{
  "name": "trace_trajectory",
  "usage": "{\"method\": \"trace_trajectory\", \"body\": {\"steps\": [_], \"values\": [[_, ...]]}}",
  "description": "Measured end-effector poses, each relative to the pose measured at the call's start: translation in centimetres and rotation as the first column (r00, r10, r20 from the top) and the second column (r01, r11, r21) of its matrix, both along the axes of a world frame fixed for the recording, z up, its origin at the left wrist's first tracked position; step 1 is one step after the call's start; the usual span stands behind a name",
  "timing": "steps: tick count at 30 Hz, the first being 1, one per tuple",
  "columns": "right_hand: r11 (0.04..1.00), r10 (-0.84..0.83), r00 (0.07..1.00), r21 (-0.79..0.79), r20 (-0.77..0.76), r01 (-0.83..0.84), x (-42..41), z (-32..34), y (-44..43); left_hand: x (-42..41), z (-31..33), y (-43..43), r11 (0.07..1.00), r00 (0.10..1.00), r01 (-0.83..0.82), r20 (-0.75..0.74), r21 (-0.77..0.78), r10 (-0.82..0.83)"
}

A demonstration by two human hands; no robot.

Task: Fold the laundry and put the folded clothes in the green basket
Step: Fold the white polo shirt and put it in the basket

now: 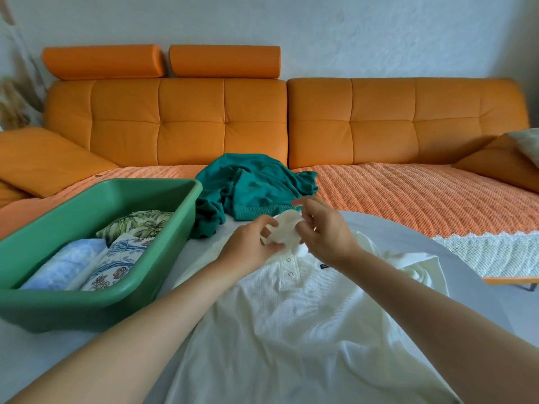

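Head: left hand point(250, 246), right hand point(327, 235) pinch one polo point(291, 316); one basket point(96, 310).

Home living room: orange sofa point(285, 121)

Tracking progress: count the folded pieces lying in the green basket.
3. In the basket: a leaf-print piece at the far end, a blue floral piece in the middle, and a pale blue piece left of it. Others may be hidden under them.
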State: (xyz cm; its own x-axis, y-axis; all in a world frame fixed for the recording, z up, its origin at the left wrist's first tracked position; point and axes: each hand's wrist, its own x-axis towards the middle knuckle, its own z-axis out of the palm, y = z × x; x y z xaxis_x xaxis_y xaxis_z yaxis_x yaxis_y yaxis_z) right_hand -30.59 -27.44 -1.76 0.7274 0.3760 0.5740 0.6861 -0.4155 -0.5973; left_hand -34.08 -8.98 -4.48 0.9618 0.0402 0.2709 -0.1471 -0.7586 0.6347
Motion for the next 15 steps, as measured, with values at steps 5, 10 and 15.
{"method": "trace_trajectory", "body": {"steps": [5,10,15], "values": [[0.974,0.045,0.997,-0.22,-0.067,-0.059,0.4,-0.6,-0.5,0.1,1.1,0.3,0.997,0.955,-0.074,0.287,0.004,0.069],[0.771,-0.214,0.953,-0.562,0.216,0.3,0.9,-1.4,-0.4,-0.3,1.2,1.4,0.893,0.895,0.054,0.376,0.447,-0.242],[0.602,0.033,0.986,-0.791,0.163,0.111,-0.3,-0.2,-0.5,-1.2,1.8,-0.1,0.861,0.859,0.415,-0.44,0.294,-0.263]]}}
